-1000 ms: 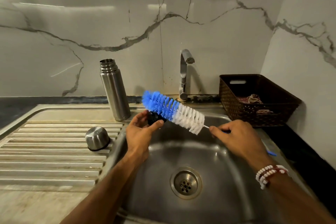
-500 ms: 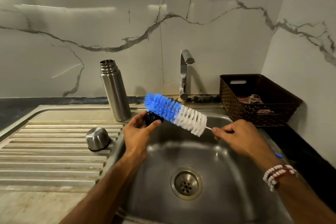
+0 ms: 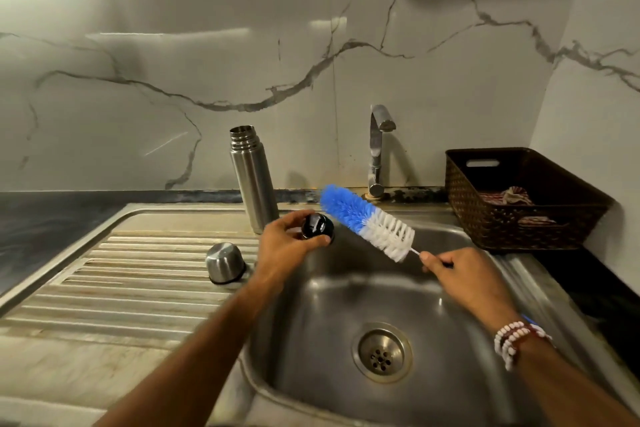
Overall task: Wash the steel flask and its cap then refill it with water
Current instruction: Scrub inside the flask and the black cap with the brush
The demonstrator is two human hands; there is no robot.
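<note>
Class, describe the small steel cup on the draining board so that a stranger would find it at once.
Start at the sink's ribbed draining board, left of the basin. Near its basin-side edge, in front of the tall upright flask, sits the steel cup. Unlike the flask, it is short, dome-shaped and mouth down, with a dark rim.

Left forearm (image 3: pixel 207 340): bare, enters from the lower edge and runs up and to the right. Left hand (image 3: pixel 285 250): raised, back toward the camera, fingers and thumb curled round a small black cap (image 3: pixel 317 226).

Right forearm (image 3: pixel 561 388): bare, enters from the lower right corner and runs up and to the left. It carries a beaded bracelet (image 3: pixel 512 340) at the wrist. Right hand (image 3: pixel 464 279): back upward, fingers curled, thumb and forefinger pinching the thin handle of a bottle brush (image 3: pixel 367 218).

The hands are apart, at nearly equal height.
</note>
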